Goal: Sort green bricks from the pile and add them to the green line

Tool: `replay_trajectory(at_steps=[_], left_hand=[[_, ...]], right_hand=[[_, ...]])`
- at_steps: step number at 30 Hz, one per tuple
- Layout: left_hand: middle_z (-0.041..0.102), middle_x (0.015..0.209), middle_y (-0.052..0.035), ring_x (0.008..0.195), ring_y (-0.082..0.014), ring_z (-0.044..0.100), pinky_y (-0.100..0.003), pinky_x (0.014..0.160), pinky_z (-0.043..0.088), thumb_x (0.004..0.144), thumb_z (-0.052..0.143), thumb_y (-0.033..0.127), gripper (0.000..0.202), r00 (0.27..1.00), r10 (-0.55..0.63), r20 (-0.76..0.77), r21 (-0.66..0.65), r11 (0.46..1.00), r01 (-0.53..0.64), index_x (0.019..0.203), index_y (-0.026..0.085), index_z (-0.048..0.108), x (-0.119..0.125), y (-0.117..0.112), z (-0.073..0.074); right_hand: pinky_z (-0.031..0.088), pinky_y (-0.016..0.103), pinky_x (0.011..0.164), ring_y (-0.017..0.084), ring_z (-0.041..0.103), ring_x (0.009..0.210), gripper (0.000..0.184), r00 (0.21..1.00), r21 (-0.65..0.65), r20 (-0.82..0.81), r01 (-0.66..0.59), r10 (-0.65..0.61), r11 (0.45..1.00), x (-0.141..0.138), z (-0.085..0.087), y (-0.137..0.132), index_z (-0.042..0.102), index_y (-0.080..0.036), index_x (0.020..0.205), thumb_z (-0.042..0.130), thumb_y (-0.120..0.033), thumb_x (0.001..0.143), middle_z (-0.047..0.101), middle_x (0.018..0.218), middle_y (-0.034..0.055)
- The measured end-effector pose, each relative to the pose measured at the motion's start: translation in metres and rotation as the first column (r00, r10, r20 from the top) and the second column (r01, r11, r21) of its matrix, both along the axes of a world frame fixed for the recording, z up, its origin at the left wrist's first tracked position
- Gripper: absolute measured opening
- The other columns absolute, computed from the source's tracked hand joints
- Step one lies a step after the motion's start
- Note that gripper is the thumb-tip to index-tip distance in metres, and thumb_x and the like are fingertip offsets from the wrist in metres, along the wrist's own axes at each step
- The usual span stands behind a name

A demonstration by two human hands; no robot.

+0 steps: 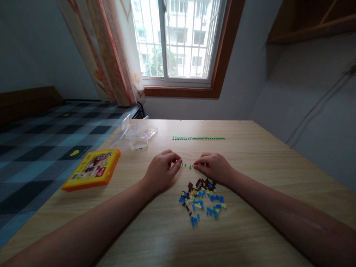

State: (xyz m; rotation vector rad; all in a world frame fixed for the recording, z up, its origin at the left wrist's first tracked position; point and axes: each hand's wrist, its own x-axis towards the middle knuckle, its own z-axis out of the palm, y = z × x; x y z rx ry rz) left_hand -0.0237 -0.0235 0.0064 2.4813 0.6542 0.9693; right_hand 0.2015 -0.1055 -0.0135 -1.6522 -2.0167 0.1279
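My left hand rests on the table left of a few tiny green building bricks, thumb and forefinger pinched around a small green brick at their tips. Facing it, my right hand also has its fingertips closed at a tiny green brick on the other side. Loose green pieces lie between the two hands. Just below is a scattered pile of blue, brown, yellow and cream bricks. Farther back, a long straight row of small green bricks runs from left to right.
An orange-yellow box with a printed lid lies at the table's left edge. Behind it sits crumpled clear plastic packaging. A bed with a checked cover adjoins the wooden table on the left. A window stands beyond.
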Motion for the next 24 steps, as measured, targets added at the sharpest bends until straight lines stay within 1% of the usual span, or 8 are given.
replay_trajectory(at_steps=[3,8,11,13,15,17,20,24], left_hand=[[0.059,0.073,-0.0001,0.061,-0.0106,0.051,-0.025,0.06,0.04,0.088,0.06,0.016,0.013,1.0,0.003,-0.005,-0.001,1.0,-0.003,0.077,0.016,0.068,0.0,0.0,0.0],[0.06,0.073,-0.0006,0.061,-0.0107,0.051,-0.025,0.059,0.04,0.088,0.059,0.016,0.014,1.0,0.004,-0.006,-0.008,1.0,-0.004,0.078,0.016,0.068,-0.001,0.0,0.002],[0.06,0.073,-0.0006,0.061,-0.0106,0.051,-0.025,0.059,0.04,0.088,0.059,0.017,0.014,1.0,0.004,-0.002,-0.006,1.0,-0.004,0.078,0.016,0.068,-0.001,0.0,0.002],[0.06,0.073,-0.0007,0.061,-0.0105,0.051,-0.025,0.059,0.04,0.088,0.059,0.017,0.014,1.0,0.004,-0.002,-0.003,1.0,-0.004,0.077,0.016,0.068,-0.001,0.0,0.002],[0.06,0.073,-0.0007,0.061,-0.0105,0.051,-0.025,0.059,0.04,0.088,0.059,0.017,0.014,1.0,0.004,-0.002,0.0,1.0,-0.004,0.077,0.016,0.068,0.0,0.001,0.001],[0.06,0.074,-0.0008,0.061,-0.0105,0.051,-0.024,0.059,0.041,0.088,0.059,0.018,0.014,1.0,0.002,-0.003,0.004,1.0,-0.002,0.077,0.016,0.068,0.0,0.002,0.0],[0.06,0.074,-0.001,0.061,-0.0103,0.051,-0.024,0.059,0.041,0.089,0.058,0.019,0.015,1.0,-0.001,-0.001,0.014,1.0,0.001,0.077,0.016,0.068,-0.001,0.002,0.0],[0.06,0.073,-0.0007,0.06,-0.0103,0.051,-0.024,0.059,0.041,0.088,0.058,0.018,0.015,1.0,0.002,0.003,0.028,1.0,-0.002,0.077,0.016,0.067,-0.001,0.002,-0.001]], right_hand=[[0.042,0.023,0.07,0.011,0.06,0.073,0.014,0.999,-0.018,-0.034,-0.003,0.002,1.0,0.004,0.001,-0.001,0.079,-0.024,0.093,0.068,-0.031,0.087,0.07,0.084,0.002],[0.042,0.023,0.064,0.01,0.055,0.065,0.018,0.982,-0.009,-0.186,0.002,-0.004,1.0,0.02,0.008,-0.003,0.078,-0.018,0.097,0.069,-0.029,0.086,0.068,0.079,0.004],[0.041,0.021,0.06,0.009,0.053,0.063,0.016,0.974,-0.07,-0.208,-0.109,0.093,0.992,0.026,0.024,-0.012,0.079,-0.017,0.092,0.068,-0.027,0.086,0.066,0.076,0.0035],[0.04,0.02,0.059,0.008,0.053,0.061,0.015,0.954,-0.171,-0.178,-0.273,0.243,0.947,0.023,0.039,-0.024,0.079,-0.018,0.091,0.067,-0.025,0.086,0.066,0.074,0.0024],[0.04,0.019,0.061,0.007,0.054,0.062,0.014,0.908,-0.3,-0.125,-0.418,0.4,0.857,0.015,0.055,-0.037,0.079,-0.019,0.092,0.066,-0.022,0.086,0.066,0.075,0.0018],[0.04,0.019,0.062,0.007,0.055,0.064,0.014,0.872,-0.371,-0.054,-0.47,0.487,0.801,0.005,0.068,-0.051,0.079,-0.02,0.089,0.065,-0.019,0.086,0.066,0.075,0.0015],[0.04,0.02,0.063,0.008,0.055,0.065,0.016,0.844,-0.388,0.019,-0.487,0.535,0.782,-0.009,0.078,-0.064,0.078,-0.02,0.085,0.062,-0.018,0.087,0.066,0.075,0.0014],[0.039,0.022,0.062,0.01,0.054,0.065,0.018,0.835,-0.39,0.063,-0.484,0.547,0.784,-0.014,0.079,-0.068,0.077,-0.021,0.083,0.061,-0.015,0.085,0.066,0.075,0.0011]])
